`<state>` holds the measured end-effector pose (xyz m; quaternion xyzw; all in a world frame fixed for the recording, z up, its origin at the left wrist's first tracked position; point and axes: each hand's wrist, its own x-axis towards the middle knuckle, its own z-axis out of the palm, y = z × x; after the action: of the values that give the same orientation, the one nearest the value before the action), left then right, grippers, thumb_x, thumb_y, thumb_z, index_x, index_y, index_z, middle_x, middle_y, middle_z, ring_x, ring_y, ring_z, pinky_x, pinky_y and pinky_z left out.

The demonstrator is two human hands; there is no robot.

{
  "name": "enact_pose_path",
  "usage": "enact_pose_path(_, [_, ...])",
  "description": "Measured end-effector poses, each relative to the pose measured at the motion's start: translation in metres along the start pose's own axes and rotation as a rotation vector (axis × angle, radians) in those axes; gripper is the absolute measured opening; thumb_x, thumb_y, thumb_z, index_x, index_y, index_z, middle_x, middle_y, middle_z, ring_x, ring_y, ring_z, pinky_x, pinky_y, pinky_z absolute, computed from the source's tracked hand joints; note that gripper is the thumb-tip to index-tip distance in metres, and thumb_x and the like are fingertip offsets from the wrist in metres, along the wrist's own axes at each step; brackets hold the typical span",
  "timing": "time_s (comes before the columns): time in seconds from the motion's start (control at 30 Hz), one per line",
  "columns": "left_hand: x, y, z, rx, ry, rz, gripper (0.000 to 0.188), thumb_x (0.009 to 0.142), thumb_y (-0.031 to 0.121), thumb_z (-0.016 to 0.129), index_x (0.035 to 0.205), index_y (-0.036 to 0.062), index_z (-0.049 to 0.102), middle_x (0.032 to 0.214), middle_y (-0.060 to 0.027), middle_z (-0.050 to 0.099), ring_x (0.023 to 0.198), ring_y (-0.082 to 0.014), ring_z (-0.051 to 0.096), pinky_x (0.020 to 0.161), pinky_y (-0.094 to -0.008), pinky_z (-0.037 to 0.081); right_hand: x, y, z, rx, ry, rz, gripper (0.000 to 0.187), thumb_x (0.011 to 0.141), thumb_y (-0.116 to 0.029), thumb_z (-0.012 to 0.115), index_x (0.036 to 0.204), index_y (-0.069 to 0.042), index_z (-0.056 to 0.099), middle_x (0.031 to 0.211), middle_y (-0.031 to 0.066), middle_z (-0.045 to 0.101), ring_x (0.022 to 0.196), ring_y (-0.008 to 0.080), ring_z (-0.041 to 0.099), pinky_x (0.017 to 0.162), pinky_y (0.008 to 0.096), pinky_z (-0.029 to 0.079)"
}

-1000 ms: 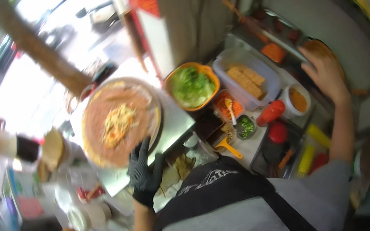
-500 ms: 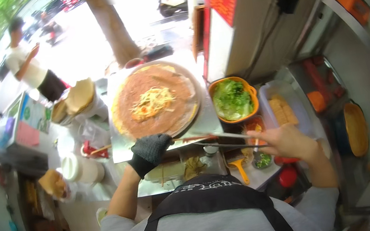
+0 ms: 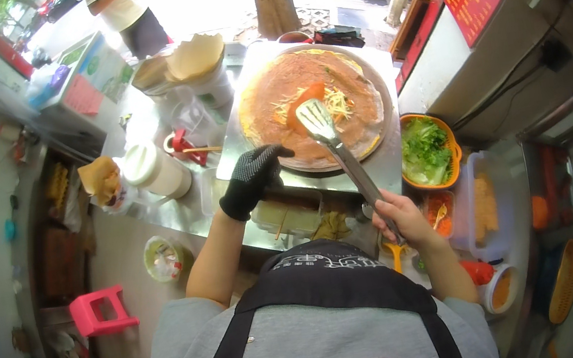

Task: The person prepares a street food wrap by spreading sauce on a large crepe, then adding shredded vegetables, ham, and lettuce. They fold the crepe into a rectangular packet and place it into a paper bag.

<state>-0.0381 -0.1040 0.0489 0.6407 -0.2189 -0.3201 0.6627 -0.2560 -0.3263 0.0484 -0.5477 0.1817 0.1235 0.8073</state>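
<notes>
one pink stool (image 3: 104,312) stands at left; the person's gloved left hand (image 3: 253,178), half curled, its grip impossible to tell, is near the crepe (image 3: 284,78) on a round griddle (image 3: 386,101); tongs (image 3: 358,170), clamped in the bare right hand (image 3: 404,219), reach an orange slice (image 3: 315,89) mid-crepe; lettuce (image 3: 424,148) fills a basket (image 3: 457,150).

The tongs (image 3: 353,166) are smooth metal, the stool (image 3: 84,316) apparently glossy plastic.
</notes>
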Motion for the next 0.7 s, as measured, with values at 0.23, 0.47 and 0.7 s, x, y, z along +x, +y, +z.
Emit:
enact_pose_path(0.23, [-0.002,-0.025,-0.016,0.805,0.353,0.271,0.036,0.089,0.034,0.059,0.117,0.0115,0.061,0.069,-0.0075,0.06,0.058,-0.0155,0.058,0.056,-0.0314,0.047,0.026,-0.005,0.004,-0.07,-0.036,-0.025,0.048,0.095,-0.018,0.049,0.139,-0.006,0.037,0.065,0.0011,0.052,0.046,0.0068,0.046,0.041,0.0192,0.037])
enact_pose_path(0.47, [0.006,-0.022,-0.024,1.588,0.209,0.495,0.035,0.087,0.024,0.053,0.12,0.0133,0.056,0.072,-0.0088,0.06,0.063,-0.0261,0.058,0.055,-0.0392,0.046,0.032,-0.008,0.006,-0.093,-0.019,-0.012,0.044,0.096,-0.021,0.047,0.137,-0.006,0.04,0.063,0.0023,0.051,0.044,0.0074,0.045,0.04,0.0184,0.036])
enact_pose_path(0.7, [0.017,-0.028,-0.033,1.69,0.117,0.604,0.056,0.075,0.014,0.059,0.13,0.0162,0.049,0.071,-0.0067,0.058,0.067,-0.0241,0.059,0.056,-0.0386,0.046,0.022,-0.006,-0.002,-0.057,0.064,0.024,0.041,0.096,-0.023,0.046,0.135,-0.008,0.043,0.062,0.0005,0.052,0.039,0.0054,0.042,0.037,0.0176,0.032])
